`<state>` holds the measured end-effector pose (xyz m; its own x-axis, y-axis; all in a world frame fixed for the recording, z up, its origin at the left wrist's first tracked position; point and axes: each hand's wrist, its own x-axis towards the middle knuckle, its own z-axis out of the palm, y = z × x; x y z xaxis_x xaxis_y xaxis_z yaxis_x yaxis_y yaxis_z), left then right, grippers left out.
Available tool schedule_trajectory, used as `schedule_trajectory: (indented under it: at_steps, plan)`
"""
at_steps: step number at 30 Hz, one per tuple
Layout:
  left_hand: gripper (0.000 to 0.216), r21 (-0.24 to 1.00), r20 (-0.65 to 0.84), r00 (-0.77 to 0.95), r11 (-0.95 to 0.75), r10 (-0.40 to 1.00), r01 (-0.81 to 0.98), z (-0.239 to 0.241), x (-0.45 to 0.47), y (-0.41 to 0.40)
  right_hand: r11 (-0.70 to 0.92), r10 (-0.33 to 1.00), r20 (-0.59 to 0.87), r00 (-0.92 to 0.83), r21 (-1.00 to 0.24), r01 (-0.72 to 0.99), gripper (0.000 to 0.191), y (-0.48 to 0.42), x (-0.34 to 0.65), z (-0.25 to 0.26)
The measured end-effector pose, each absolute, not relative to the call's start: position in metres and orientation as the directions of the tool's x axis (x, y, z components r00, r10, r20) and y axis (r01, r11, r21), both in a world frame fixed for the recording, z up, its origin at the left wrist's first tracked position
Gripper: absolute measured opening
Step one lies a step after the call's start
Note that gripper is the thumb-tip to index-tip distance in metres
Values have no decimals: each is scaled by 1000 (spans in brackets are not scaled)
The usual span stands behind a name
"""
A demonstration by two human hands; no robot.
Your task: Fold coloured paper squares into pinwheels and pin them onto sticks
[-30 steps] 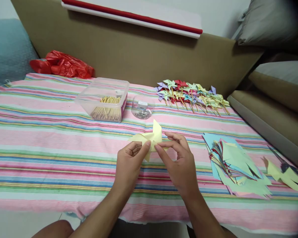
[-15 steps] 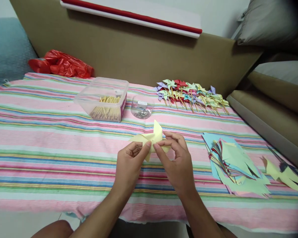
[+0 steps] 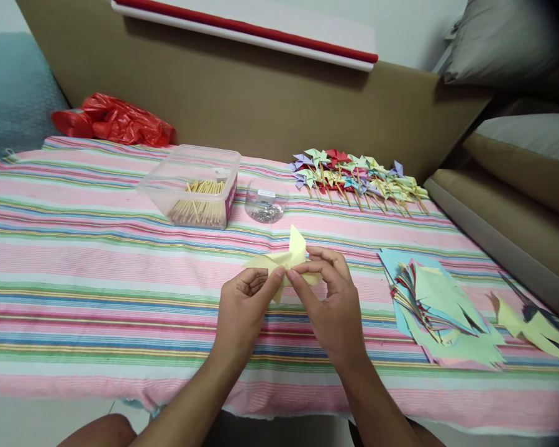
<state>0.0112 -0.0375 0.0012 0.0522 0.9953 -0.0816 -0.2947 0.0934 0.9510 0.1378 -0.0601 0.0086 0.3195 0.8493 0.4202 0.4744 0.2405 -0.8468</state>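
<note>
**Head view: yellow paper pinwheel being held by both hands above the worktop**

A yellow paper pinwheel (image 3: pixel 294 253) is being held near the middle of the striped worktop (image 3: pixel 74 261), slightly above the cloth. It is being gripped from both sides. The left hand (image 3: pixel 242 310) is being kept closed on the paper's lower left part, with thumb and fingers (image 3: pixel 274 278) pinched narrow onto it. The right hand (image 3: pixel 333 310) is being pressed onto the centre of the paper, its fingers (image 3: pixel 317 266) curled over the top edge and its thumb set underneath. One pointed flap is being left upright above the hands, and another is being left jutting out to the left.

Beyond the hands:
- A clear plastic box (image 3: pixel 190 186) of wooden sticks is being kept on the cloth.
- A small clear cup (image 3: pixel 265 205) with metal bits at its bottom is being kept just beside the box.
- A row of finished pinwheels (image 3: pixel 358 180) on sticks is being stored further back on the right.

On the right, well apart from the hands, a stack of cut paper sheets (image 3: pixel 442 304) is being kept flat. Loose yellow cut pieces (image 3: pixel 535 326) are lying near the right edge. A red plastic bag (image 3: pixel 114 121) is being left at the far left corner.
</note>
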Motion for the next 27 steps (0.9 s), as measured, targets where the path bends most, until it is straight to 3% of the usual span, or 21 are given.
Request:
schedule_trajectory:
  at_steps: [8,14,19,27]
  plan:
    - [22,921,-110,76,130,991,-367,-1,13,-38,240,851,412,325,-857,457,4,-60,137,8]
    - [23,914,-75,107,111,991,-390,-2,11,-35,195,871,320,372,-921,336,37,-58,138,2]
    - [27,949,-73,133,110,988,-296,1,6,-34,156,941,233,246,-943,294,13,-58,147,5]
    - [36,996,-43,150,54,988,-70,7,-1,-35,125,971,167,173,-965,232,14,-56,150,4]
